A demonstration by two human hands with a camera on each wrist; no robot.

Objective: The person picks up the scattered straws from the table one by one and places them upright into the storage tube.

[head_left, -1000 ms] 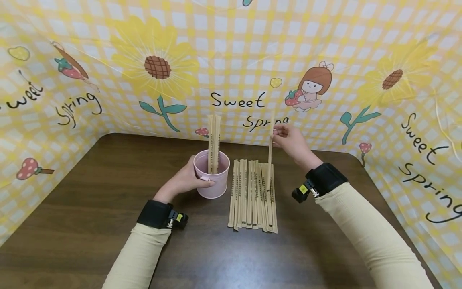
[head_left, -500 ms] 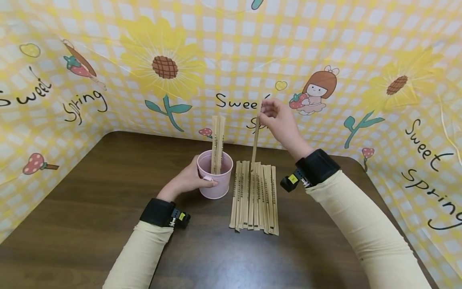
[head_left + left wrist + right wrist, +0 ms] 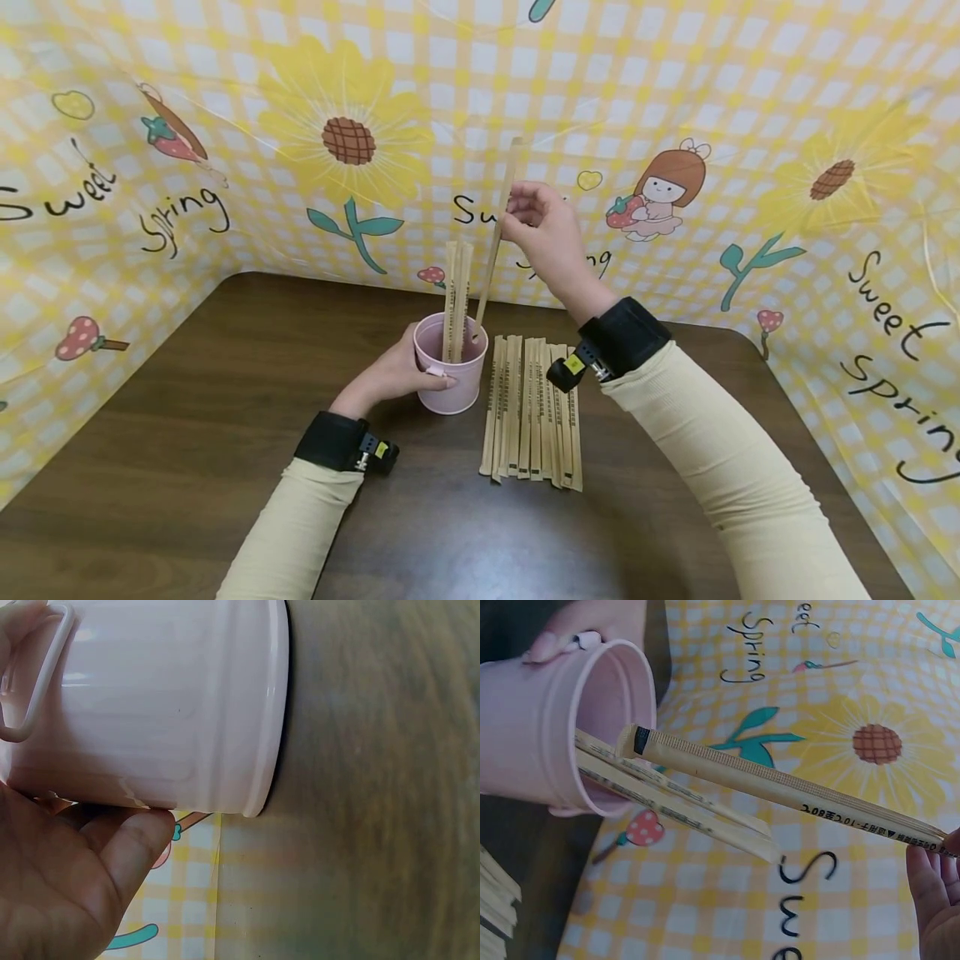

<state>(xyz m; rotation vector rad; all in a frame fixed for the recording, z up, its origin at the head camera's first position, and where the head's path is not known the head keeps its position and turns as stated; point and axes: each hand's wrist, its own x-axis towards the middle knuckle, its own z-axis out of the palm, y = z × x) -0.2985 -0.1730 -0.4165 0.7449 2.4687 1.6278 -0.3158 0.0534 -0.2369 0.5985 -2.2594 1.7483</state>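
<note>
Below your right hand (image 3: 542, 229), which pinches a wrapped chopstick pack (image 3: 495, 242), its tip sits just at the pink cup (image 3: 448, 379) rim; it could catch there. Your left hand (image 3: 390, 375) grips the cup beside the packs inside (image 3: 456, 300).

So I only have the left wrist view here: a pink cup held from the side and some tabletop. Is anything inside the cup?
Observer: Yes, two wrapped chopstick packets stand upright in the pink cup.
Operator: What is the right hand doing?
Observer: The right hand pinches a third packet near its top, tilted, its lower tip at the cup's rim.
Operator: Is that tip inside the cup yet?
Observer: The right wrist view shows it just at the mouth, above the two inside.
Operator: Any more packets around?
Observer: A row of packets lies flat on the table, right of the cup.
</note>
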